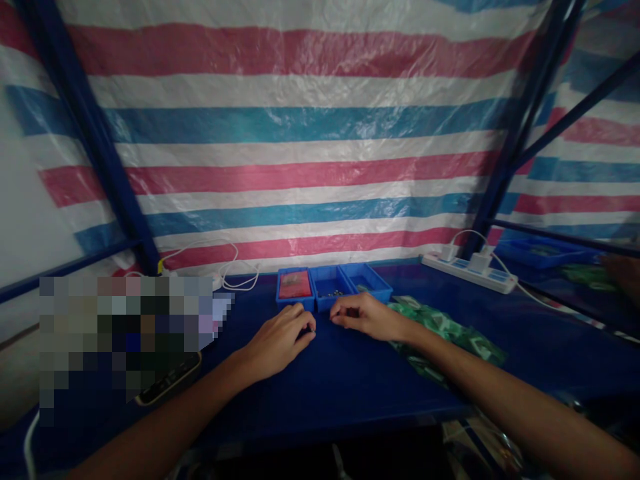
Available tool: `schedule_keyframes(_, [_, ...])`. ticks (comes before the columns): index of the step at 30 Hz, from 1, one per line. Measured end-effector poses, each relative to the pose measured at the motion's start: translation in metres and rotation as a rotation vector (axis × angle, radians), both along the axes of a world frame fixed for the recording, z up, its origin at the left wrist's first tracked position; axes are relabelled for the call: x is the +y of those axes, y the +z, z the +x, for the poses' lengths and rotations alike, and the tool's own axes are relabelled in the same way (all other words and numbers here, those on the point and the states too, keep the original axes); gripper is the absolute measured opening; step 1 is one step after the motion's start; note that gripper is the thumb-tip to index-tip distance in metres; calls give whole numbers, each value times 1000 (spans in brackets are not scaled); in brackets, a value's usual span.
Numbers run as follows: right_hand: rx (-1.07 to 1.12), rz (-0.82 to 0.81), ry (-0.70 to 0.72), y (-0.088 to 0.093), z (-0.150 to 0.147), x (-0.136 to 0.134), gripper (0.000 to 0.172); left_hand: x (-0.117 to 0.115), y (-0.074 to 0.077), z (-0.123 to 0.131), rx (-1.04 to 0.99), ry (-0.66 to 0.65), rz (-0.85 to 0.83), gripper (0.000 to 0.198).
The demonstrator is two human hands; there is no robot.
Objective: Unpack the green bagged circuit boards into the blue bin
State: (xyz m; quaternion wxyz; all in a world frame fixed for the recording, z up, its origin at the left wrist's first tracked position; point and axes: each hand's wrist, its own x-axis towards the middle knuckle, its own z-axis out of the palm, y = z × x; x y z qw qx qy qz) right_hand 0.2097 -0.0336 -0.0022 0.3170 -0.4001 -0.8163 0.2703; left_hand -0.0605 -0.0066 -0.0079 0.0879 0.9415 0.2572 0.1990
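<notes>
My left hand [283, 340] hovers or rests low over the blue tabletop, in front of the left blue bin [295, 301]. Its fingers are curled and the thumb closes toward the index finger; anything between them is too small to make out. Facing it, my right hand [364, 316] is bent at the wrist with fingertips pinched together, just before the middle blue bin [325, 303]. What that pinch holds, if anything, cannot be seen. Small metallic pieces [336, 293] lie inside the middle bin. A red packet [295, 285] fills the left one.
Green plastic packets [440, 327] lie under and beside my right forearm. The right blue bin [373, 283] adjoins the others. A white power strip [470, 272] stands at the back right. Blue posts [90, 133] frame a striped sheet [300, 120]. Another person's hand [623, 270] shows far right.
</notes>
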Motion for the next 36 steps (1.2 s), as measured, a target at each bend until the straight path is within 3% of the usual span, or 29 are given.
schedule_keyframes(11, [-28,-34,32,-5,0,3,31,2,-3,-1,7,74,33,25])
schedule_keyframes(22, [-59,-83,25,-4,0,2,28,5,-1,-1,27,78,31,10])
schedule_keyframes(30, [-93,-73,16,-4,-1,2,28,11,-8,-1,3,51,10,13])
schedule_keyframes(36, [-75,-87,8,-5,-1,3,28,4,0,-3,55,51,25,11])
